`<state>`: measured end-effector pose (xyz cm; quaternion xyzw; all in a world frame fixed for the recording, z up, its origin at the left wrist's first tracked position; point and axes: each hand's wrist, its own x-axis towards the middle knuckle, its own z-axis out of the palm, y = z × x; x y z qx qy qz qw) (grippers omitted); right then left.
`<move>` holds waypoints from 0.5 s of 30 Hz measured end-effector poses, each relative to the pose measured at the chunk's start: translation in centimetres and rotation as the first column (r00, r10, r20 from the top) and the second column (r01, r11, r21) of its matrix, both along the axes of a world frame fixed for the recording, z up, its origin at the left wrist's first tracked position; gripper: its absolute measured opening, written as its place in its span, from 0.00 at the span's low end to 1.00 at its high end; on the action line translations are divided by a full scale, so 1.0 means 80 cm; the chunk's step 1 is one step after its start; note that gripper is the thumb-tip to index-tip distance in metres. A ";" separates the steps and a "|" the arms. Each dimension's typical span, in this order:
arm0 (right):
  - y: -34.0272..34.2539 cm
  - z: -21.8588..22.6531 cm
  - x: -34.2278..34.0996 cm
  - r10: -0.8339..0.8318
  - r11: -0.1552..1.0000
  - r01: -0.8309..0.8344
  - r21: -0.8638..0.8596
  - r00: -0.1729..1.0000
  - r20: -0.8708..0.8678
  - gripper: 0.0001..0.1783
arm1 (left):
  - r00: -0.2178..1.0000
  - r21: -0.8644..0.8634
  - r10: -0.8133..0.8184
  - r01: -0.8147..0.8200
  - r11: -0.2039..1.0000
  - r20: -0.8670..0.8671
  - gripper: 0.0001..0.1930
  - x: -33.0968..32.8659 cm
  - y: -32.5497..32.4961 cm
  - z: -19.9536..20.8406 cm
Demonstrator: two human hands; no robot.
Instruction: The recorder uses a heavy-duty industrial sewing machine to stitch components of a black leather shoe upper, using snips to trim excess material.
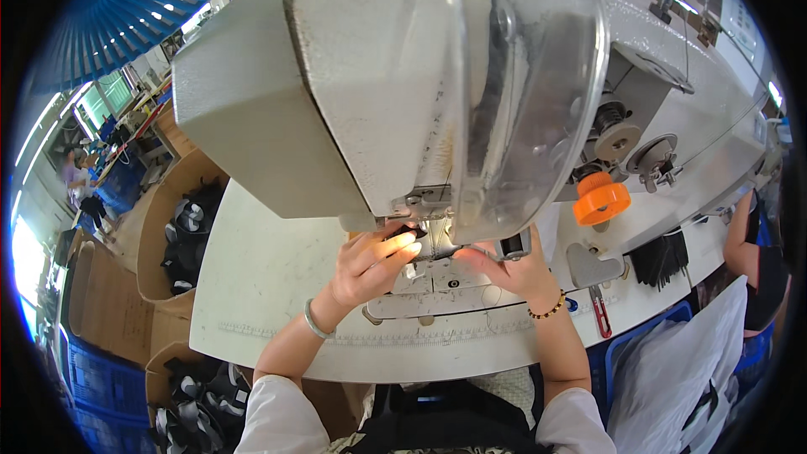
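Note:
A large off-white sewing machine (378,76) stands over a pale worktable, its needle area lit. My left hand (370,265) is just left of the needle, fingers pressed together on a small black fabric piece (409,231). My right hand (519,273) is at the right of the needle, thumb stretched toward it and the other fingers mostly hidden. Next to that hand is a dark block-like part (511,245), and I cannot make out what the fingers grip. The machine head and its clear cover (538,76) hide much of the stitching spot.
An orange knob (601,199) juts out at the machine's right. Red-handled snips (600,311) and a bunch of black strips (660,261) lie on the right. Boxes of black and grey pieces (189,227) stand left. White sheeting (672,370) hangs over a blue crate; another person's arm (740,235) is beyond.

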<state>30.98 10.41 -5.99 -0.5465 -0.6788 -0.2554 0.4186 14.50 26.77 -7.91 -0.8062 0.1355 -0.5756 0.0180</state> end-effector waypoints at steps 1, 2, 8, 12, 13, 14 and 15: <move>-0.001 -0.010 0.005 0.033 0.994 -0.043 -0.097 0.994 -0.102 0.13 | 1.000 -0.003 -0.003 0.003 1.000 -0.005 0.15 0.000 -0.001 0.000; -0.001 -0.016 0.007 0.056 0.977 -0.096 -0.188 0.977 -0.206 0.15 | 1.000 -0.014 0.017 -0.017 1.000 -0.005 0.15 0.000 -0.002 -0.001; 0.002 -0.022 0.006 0.011 0.986 -0.038 -0.163 0.987 -0.163 0.14 | 0.998 -0.044 0.057 -0.057 0.997 -0.015 0.16 -0.001 -0.003 0.001; 0.005 -0.029 0.011 -0.105 0.976 0.113 -0.186 0.993 0.055 0.13 | 0.999 -0.115 0.032 -0.034 0.993 -0.020 0.21 0.003 0.005 -0.005; 0.006 -0.032 0.011 -0.051 0.980 0.031 -0.198 0.994 -0.097 0.13 | 0.999 -0.115 0.031 -0.033 0.993 -0.016 0.21 0.003 0.006 -0.007; 0.007 -0.033 0.010 0.002 0.979 -0.052 -0.197 0.969 -0.247 0.13 | 1.000 -0.127 0.028 -0.029 0.992 -0.015 0.22 0.002 0.008 -0.008; 0.007 -0.030 0.006 0.002 0.979 -0.052 -0.199 0.970 -0.244 0.13 | 1.000 -0.140 0.026 -0.027 0.990 -0.014 0.24 0.002 0.009 -0.010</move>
